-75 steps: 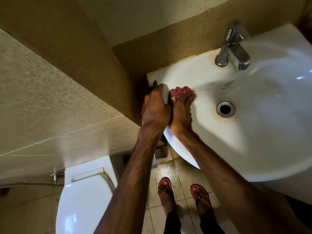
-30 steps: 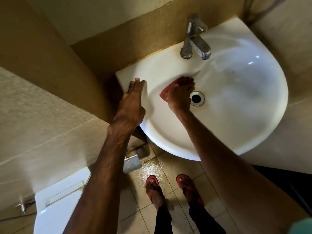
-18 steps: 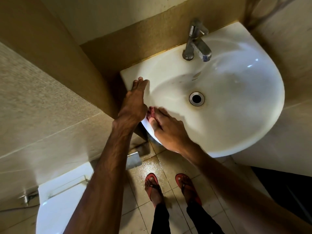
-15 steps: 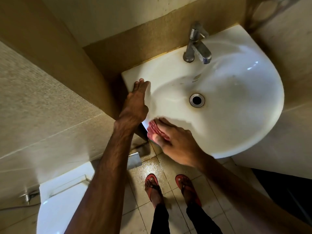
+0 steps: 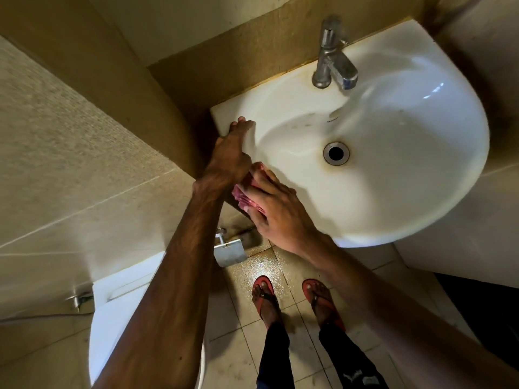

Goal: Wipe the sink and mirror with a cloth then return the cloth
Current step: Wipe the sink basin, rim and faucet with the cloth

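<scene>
On sink rim (image 5: 266, 105), right hand (image 5: 278, 214) presses cloth (image 5: 247, 198) beside left hand (image 5: 230, 155)

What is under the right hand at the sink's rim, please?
A red cloth, pressed by the right hand against the near-left rim of the sink. The hand covers much of it, and the rim beneath is hidden.
</scene>
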A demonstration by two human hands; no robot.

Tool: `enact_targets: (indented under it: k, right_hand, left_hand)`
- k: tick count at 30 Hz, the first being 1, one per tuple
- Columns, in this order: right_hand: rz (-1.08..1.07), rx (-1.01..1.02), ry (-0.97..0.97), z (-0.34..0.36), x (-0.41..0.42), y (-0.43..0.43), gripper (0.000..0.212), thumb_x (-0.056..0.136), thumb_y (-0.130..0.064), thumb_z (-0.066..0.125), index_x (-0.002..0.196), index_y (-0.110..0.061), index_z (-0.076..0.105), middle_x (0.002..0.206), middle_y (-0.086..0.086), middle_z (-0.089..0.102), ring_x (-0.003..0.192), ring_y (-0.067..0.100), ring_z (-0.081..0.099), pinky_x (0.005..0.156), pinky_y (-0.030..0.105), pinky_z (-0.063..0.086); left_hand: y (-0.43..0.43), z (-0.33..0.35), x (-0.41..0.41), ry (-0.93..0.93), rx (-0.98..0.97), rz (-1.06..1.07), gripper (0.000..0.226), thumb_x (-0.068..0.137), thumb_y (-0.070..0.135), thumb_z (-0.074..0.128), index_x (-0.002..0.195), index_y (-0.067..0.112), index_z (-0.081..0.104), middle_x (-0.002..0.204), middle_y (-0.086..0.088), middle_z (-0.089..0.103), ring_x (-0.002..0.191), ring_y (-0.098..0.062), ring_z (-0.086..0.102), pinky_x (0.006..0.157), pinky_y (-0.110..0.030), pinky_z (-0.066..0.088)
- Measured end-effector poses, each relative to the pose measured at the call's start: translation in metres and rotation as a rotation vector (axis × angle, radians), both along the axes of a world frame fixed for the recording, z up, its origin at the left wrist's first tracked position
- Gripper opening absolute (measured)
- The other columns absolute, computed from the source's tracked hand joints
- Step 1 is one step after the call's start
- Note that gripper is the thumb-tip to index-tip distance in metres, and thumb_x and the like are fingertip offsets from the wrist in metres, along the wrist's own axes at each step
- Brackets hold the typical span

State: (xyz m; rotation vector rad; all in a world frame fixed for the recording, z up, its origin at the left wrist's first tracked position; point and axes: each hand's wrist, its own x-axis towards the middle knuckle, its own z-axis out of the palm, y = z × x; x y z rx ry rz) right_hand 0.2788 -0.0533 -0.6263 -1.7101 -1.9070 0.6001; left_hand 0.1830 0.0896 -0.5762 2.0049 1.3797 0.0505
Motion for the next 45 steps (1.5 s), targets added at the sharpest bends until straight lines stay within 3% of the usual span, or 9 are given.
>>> enact_targets:
  k: [4, 9, 17, 21, 29, 32, 35, 41, 45]
  right_hand:
    - [0.100, 0.027, -0.124, 0.007, 0.023, -0.045, 0.060, 0.099, -0.022, 0.058, 0.156, -0.034, 0.046, 0.172, -0.001, 0.027, 0.159, 0.022, 0.026, 0.122, 0.045, 0.034]
    - [0.200, 0.005, -0.193, 0.005, 0.056, -0.076, 0.070, 0.097, -0.015, 0.065, 0.160, -0.035, 0.039, 0.173, -0.002, 0.024, 0.158, 0.021, 0.028, 0.118, 0.054, 0.041]
    - [0.100, -0.111, -0.147, 0.011, 0.021, -0.024, 0.072, 0.103, -0.037, 0.057, 0.165, -0.025, 0.024, 0.173, 0.007, 0.023, 0.154, 0.032, 0.035, 0.111, 0.057, 0.049]
    - [0.011, -0.128, -0.128, 0.012, 0.004, -0.009, 0.067, 0.104, -0.039, 0.056, 0.163, -0.021, 0.030, 0.167, 0.012, 0.030, 0.152, 0.032, 0.038, 0.110, 0.054, 0.049]
    - [0.141, -0.045, -0.199, 0.015, 0.066, -0.085, 0.080, 0.091, -0.025, 0.078, 0.161, -0.027, 0.039, 0.168, 0.001, 0.037, 0.146, 0.021, 0.049, 0.117, 0.043, 0.039]
    - [0.179, -0.160, -0.208, 0.019, 0.088, -0.094, 0.067, 0.105, -0.048, 0.051, 0.165, -0.034, 0.027, 0.170, -0.007, 0.032, 0.152, 0.013, 0.040, 0.118, 0.048, 0.044]
    - [0.147, -0.361, -0.132, 0.025, 0.081, -0.067, 0.062, 0.110, -0.058, 0.024, 0.166, -0.033, 0.019, 0.172, -0.008, 0.025, 0.157, 0.010, 0.028, 0.124, 0.049, 0.035]
    - [0.118, -0.558, -0.066, -0.010, 0.051, 0.014, 0.063, 0.113, -0.047, 0.018, 0.168, -0.021, 0.000, 0.176, -0.001, -0.007, 0.163, 0.017, -0.009, 0.132, 0.045, -0.003]
    - [0.002, -0.497, -0.080, -0.039, 0.057, 0.043, 0.074, 0.108, -0.059, 0.012, 0.168, -0.019, -0.005, 0.176, 0.001, -0.013, 0.162, 0.021, -0.013, 0.132, 0.046, -0.008]
  left_hand:
    - [-0.007, 0.002, 0.004, -0.012, 0.026, 0.040, 0.083, 0.085, -0.014, 0.042, 0.157, 0.026, 0.028, 0.169, 0.006, 0.014, 0.157, -0.023, 0.010, 0.126, -0.035, 0.019]
    - [-0.013, 0.008, 0.008, -0.009, 0.031, 0.065, 0.084, 0.084, -0.014, 0.039, 0.158, 0.024, 0.026, 0.169, 0.006, 0.012, 0.157, -0.018, 0.005, 0.123, -0.027, 0.009]
    - [-0.017, 0.012, 0.009, -0.013, 0.031, 0.048, 0.085, 0.085, -0.014, 0.044, 0.160, 0.018, 0.021, 0.170, 0.001, 0.008, 0.157, -0.018, 0.000, 0.120, -0.024, 0.004]
    - [-0.017, 0.005, 0.009, -0.004, 0.062, 0.039, 0.087, 0.084, -0.012, 0.048, 0.160, 0.018, 0.020, 0.170, 0.000, 0.007, 0.157, -0.018, 0.000, 0.110, -0.018, 0.000]
    - [-0.019, 0.002, 0.011, 0.012, 0.068, 0.031, 0.085, 0.085, -0.012, 0.044, 0.160, 0.017, 0.018, 0.170, 0.002, 0.005, 0.157, -0.014, 0.000, 0.120, -0.021, 0.004]
    - [-0.021, -0.001, 0.011, 0.008, 0.087, 0.031, 0.085, 0.086, -0.012, 0.044, 0.161, 0.018, 0.017, 0.170, 0.003, 0.004, 0.157, -0.014, -0.001, 0.123, -0.025, 0.005]
    - [-0.022, -0.005, 0.011, 0.003, 0.121, 0.019, 0.087, 0.083, -0.013, 0.045, 0.161, 0.017, 0.018, 0.170, 0.000, 0.004, 0.157, -0.016, -0.001, 0.128, -0.036, 0.011]
    - [-0.025, -0.010, 0.018, 0.072, 0.193, -0.014, 0.089, 0.084, -0.011, 0.050, 0.161, 0.014, 0.014, 0.170, -0.006, 0.000, 0.157, -0.023, -0.004, 0.127, -0.044, 0.015]
    - [-0.025, -0.015, 0.017, 0.110, 0.218, -0.036, 0.089, 0.085, -0.008, 0.052, 0.161, 0.013, 0.011, 0.170, -0.008, -0.003, 0.157, -0.025, -0.006, 0.128, -0.044, 0.012]
